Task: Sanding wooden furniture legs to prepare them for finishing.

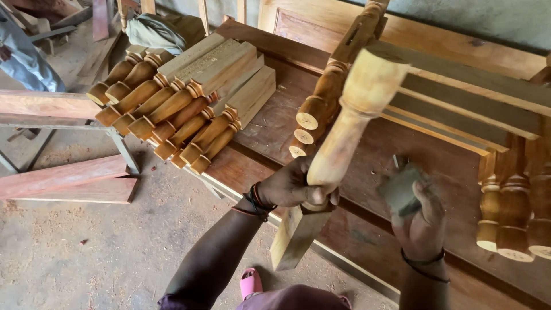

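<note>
Head view: the left hand grips a turned wooden leg w/ fingers wrapped tight round its narrow neck. Leg is pale, bare wood: bulbous rounded top pointing up toward the camera, tapering shaft, square block at the bottom hanging past the front edge of the workbench. Surface looks smooth and matte.

The right hand holds a grey, crumpled piece of sandpaper, fingers curled shut on it, just right of the leg, not touching it; the sheet is motion-blurred, grit hard to make out.

Bench top is dark reddish board, dusty. At its back-left corner, a stack of turned legs, orange-brown, w/ ringed collars and square ends, stacked in rows. Another leg leans behind the held one, partly hidden by it. More legs at the right edge, cut off by the frame. Slatted wooden frame lies across the back-right.

Concrete floor w/ sawdust; pink sandal at bottom edge, half hidden by the arm.
</note>
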